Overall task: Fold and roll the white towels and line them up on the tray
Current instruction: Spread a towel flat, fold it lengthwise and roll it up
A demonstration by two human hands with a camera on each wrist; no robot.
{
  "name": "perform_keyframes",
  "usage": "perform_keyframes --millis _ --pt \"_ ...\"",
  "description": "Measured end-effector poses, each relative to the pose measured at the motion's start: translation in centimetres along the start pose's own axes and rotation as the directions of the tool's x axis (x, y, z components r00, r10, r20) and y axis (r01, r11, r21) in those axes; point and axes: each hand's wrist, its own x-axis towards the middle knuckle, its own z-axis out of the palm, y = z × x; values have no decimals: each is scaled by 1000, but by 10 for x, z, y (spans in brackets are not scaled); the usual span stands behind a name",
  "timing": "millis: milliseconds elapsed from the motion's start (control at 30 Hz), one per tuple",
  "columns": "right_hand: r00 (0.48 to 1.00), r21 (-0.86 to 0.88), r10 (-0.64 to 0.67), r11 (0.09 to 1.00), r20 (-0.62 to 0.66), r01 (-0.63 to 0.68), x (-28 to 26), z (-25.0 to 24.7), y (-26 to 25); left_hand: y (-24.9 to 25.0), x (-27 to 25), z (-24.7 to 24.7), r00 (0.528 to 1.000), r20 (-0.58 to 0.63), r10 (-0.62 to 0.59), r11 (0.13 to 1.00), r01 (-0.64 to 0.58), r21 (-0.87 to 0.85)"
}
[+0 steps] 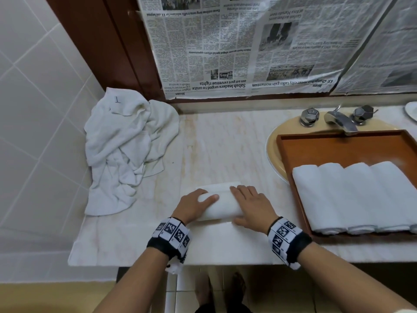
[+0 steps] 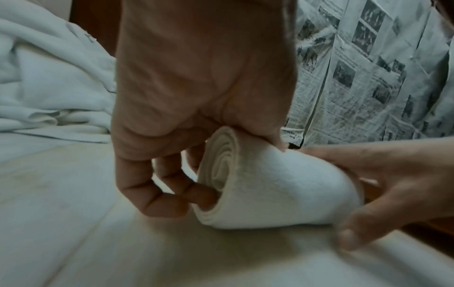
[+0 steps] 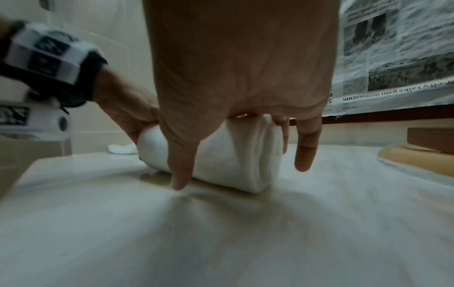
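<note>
A white towel roll lies on the marble counter in front of me, with a short flat flap beyond it. My left hand grips the roll's left end, fingers curled against its spiral edge and thumb on top. My right hand presses on the right end with straight fingers, thumb on the near side. The wooden tray on the right holds several rolled towels side by side. A heap of loose white towels lies at the counter's left.
The tray sits over a beige sink with a chrome faucet behind it. Newspaper covers the wall behind the counter. A tiled wall borders the left. The counter's front edge runs just below my wrists.
</note>
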Motion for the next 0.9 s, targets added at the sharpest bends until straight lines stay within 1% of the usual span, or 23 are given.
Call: perform_keyframes --millis 67,100,133,200,267,333,400,500,600,733,833,900 --pt "998 16 13 1000 57 -14 11 -7 1 -1 3 6 998 -70 10 999 -7 42" --pt "996 35 17 999 91 -20 17 -10 1 -1 2 7 996 -85 10 999 -6 50" --pt "991 63 23 997 131 -32 22 -13 1 1 0 5 997 -74 7 999 -3 51" --pt "979 139 23 989 202 -52 29 -17 3 3 -2 0 1000 -9 8 997 -8 79" --pt "969 195 7 979 249 -57 35 -21 6 3 2 -7 999 50 14 987 -22 161" --pt "954 234 5 969 298 -78 40 -25 9 5 11 -13 994 108 -5 974 -20 226" --pt "942 247 13 964 335 -101 44 -29 10 9 18 -19 987 164 -2 967 -40 252" --pt "938 268 24 955 347 -124 49 -31 12 16 21 -25 972 236 7 974 -60 218" --pt "925 297 53 939 376 -174 46 -30 14 15 22 -26 963 269 5 977 -62 205" --pt "919 316 67 927 389 -202 33 -24 17 8 18 -21 938 342 49 964 -134 228" --pt "929 383 71 898 364 -219 17 -22 22 5 10 -15 920 382 83 956 -182 230" --pt "934 444 73 865 351 -234 4 -24 25 3 5 -13 914 393 99 962 -189 197"
